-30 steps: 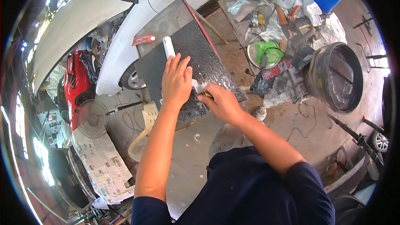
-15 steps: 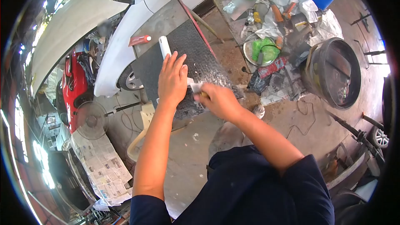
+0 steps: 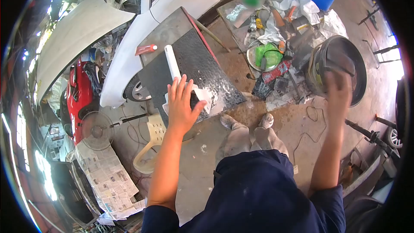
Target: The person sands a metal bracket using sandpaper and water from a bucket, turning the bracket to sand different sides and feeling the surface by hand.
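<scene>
My left hand (image 3: 184, 109) lies with fingers spread on a white part (image 3: 172, 62), whose long narrow arm reaches away from me. A wider, angular section (image 3: 202, 98) of that part shows beside my thumb. Beneath it is a dark textured mat (image 3: 196, 56), speckled with white crumbs near the front edge. My right hand (image 3: 338, 88) is out to the right, in front of the large black bucket (image 3: 317, 67). Motion smears its fingers, so whether it holds anything cannot be made out. A red tube (image 3: 145, 50) with a white cap lies on the bench beyond the mat.
A low table on the right carries a bright green bag (image 3: 268, 56), crumpled paper and tools. White car body (image 3: 120, 62) stands behind the bench. Left of me are a fan (image 3: 95, 130), a cream plastic chair (image 3: 155, 136) and newspaper sheets (image 3: 105, 177). A cable (image 3: 304, 134) crosses the floor.
My right hand has left the white part, where it held a small tool with a yellowish handle, and swung right to the bucket. My left hand stays on the part, its thumb now spread wider.
</scene>
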### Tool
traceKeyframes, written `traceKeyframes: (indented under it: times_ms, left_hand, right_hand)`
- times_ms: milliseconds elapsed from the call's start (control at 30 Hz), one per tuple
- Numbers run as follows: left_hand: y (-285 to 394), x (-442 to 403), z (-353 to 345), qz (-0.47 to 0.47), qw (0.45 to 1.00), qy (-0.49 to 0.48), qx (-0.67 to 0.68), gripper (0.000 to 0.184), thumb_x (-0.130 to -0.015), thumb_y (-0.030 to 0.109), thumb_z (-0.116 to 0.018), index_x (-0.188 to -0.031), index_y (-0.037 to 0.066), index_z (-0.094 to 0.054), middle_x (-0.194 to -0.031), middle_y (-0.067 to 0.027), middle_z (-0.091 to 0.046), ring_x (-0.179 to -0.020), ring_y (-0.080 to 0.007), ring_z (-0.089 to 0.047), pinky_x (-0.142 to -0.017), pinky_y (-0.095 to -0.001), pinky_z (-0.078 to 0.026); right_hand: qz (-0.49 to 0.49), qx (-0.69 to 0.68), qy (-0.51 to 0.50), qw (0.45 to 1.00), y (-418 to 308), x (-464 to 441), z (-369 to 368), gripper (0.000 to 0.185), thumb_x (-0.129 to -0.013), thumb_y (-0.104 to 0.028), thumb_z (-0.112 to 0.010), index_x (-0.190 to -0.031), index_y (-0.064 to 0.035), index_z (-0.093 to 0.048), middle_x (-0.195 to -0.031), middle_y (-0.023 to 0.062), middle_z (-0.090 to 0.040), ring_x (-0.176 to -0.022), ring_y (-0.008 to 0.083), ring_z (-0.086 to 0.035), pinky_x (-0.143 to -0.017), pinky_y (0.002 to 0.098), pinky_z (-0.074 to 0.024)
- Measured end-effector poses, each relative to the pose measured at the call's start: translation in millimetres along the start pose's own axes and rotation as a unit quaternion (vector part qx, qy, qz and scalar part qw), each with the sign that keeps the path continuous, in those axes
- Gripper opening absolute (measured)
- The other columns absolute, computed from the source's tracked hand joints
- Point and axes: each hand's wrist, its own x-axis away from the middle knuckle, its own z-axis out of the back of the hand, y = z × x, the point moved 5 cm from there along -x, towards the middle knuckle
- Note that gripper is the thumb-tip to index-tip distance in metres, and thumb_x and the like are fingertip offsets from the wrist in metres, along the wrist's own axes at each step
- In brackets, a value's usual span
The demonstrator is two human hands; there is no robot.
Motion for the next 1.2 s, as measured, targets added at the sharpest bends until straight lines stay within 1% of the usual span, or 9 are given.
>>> traceKeyframes:
  times_ms: [67,167,333,367,400,633,867,1033,1200]
  left_hand:
    - [-1,1,4,0.001,1.000,-0.011,0.027,0.093,-0.083,0.049,-0.084,-0.152,0.001,-0.044,-0.163,-0.0209,-0.039,-0.154,-0.0450,-0.029,-0.125,-0.0595,-0.023]
    - [-22,4,11,0.052,0.995,0.038,0.075,0.096,-0.081,0.046,-0.087,-0.153,0.001,-0.043,-0.163,-0.0202,-0.039,-0.153,-0.0446,-0.029,-0.124,-0.0560,-0.027]
    - [-43,-9,16,0.069,0.992,0.033,0.101,0.045,-0.084,0.027,-0.087,-0.123,0.011,-0.072,-0.160,-0.0119,-0.047,-0.150,-0.0371,-0.037,-0.121,-0.0482,-0.036]
    - [-44,-13,16,0.061,0.992,0.018,0.111,0.045,-0.084,0.026,-0.087,-0.124,0.011,-0.072,-0.160,-0.0114,-0.048,-0.149,-0.0359,-0.039,-0.120,-0.0472,-0.037]
    - [-47,-15,16,0.054,0.991,0.002,0.121,0.046,-0.084,0.024,-0.087,-0.125,0.011,-0.071,-0.159,-0.0109,-0.049,-0.148,-0.0347,-0.041,-0.120,-0.0462,-0.038]
    - [-66,-4,34,0.107,0.985,-0.033,0.133,0.049,-0.086,0.019,-0.085,-0.131,0.012,-0.070,-0.157,-0.0116,-0.050,-0.143,-0.0342,-0.046,-0.119,-0.0456,-0.039]
    - [-4,19,24,0.026,0.995,-0.012,-0.100,0.057,-0.099,0.023,-0.069,-0.151,0.006,-0.053,-0.164,-0.0164,-0.041,-0.151,-0.0451,-0.033,-0.122,-0.0555,-0.034]
    - [7,38,19,0.055,0.997,-0.001,-0.062,0.058,-0.099,0.023,-0.069,-0.152,0.006,-0.052,-0.166,-0.0191,-0.037,-0.153,-0.0470,-0.029,-0.122,-0.0560,-0.033]
    - [-23,32,41,0.085,0.996,0.037,0.006,0.065,-0.095,0.027,-0.076,-0.151,0.006,-0.052,-0.166,-0.0233,-0.035,-0.152,-0.0471,-0.030,-0.123,-0.0537,-0.033]
  right_hand:
    - [-0.062,0.013,0.042,0.997,34,-23,38,0.027,-0.100,-0.023,-0.072,-0.116,-0.0020,-0.068,-0.094,0.0120,-0.070,-0.087,0.0165,-0.064,-0.081,0.0325,-0.0515]
    - [-0.132,0.182,-0.067,0.972,74,-53,67,0.029,-0.101,-0.026,-0.067,-0.118,-0.0031,-0.068,-0.100,0.0161,-0.071,-0.091,0.0273,-0.068,-0.084,0.0390,-0.0522]
    - [-0.046,0.246,-0.193,0.949,156,-63,33,0.028,-0.097,-0.018,-0.062,-0.122,-0.0062,-0.067,-0.116,0.0237,-0.071,-0.110,0.0440,-0.067,-0.093,0.0490,-0.0522]
    - [-0.037,0.247,-0.209,0.946,166,-63,27,0.030,-0.096,-0.016,-0.061,-0.123,-0.0066,-0.066,-0.119,0.0248,-0.071,-0.114,0.0458,-0.066,-0.094,0.0503,-0.0521]
    - [-0.105,0.351,-0.221,0.904,115,-56,25,0.036,-0.096,-0.016,-0.058,-0.129,-0.0062,-0.064,-0.124,0.0259,-0.069,-0.120,0.0454,-0.064,-0.098,0.0505,-0.0518]
    - [-0.055,0.352,-0.169,0.919,126,-56,25,0.039,-0.099,-0.024,-0.057,-0.134,-0.0070,-0.061,-0.127,0.0256,-0.068,-0.120,0.0461,-0.063,-0.098,0.0527,-0.0514]
    - [-0.057,0.344,-0.126,0.929,112,-52,28,0.034,-0.101,-0.024,-0.057,-0.130,-0.0070,-0.060,-0.124,0.0255,-0.069,-0.118,0.0471,-0.063,-0.096,0.0538,-0.0511]
    - [-0.104,0.306,-0.118,0.939,86,-48,32,0.031,-0.103,-0.026,-0.057,-0.127,-0.0069,-0.060,-0.121,0.0258,-0.070,-0.116,0.0480,-0.063,-0.092,0.0558,-0.0497]
    - [-0.110,0.242,-0.003,0.964,97,-52,47,0.028,-0.103,-0.025,-0.061,-0.124,-0.0069,-0.063,-0.110,0.0205,-0.073,-0.098,0.0367,-0.071,-0.083,0.0459,-0.0541]
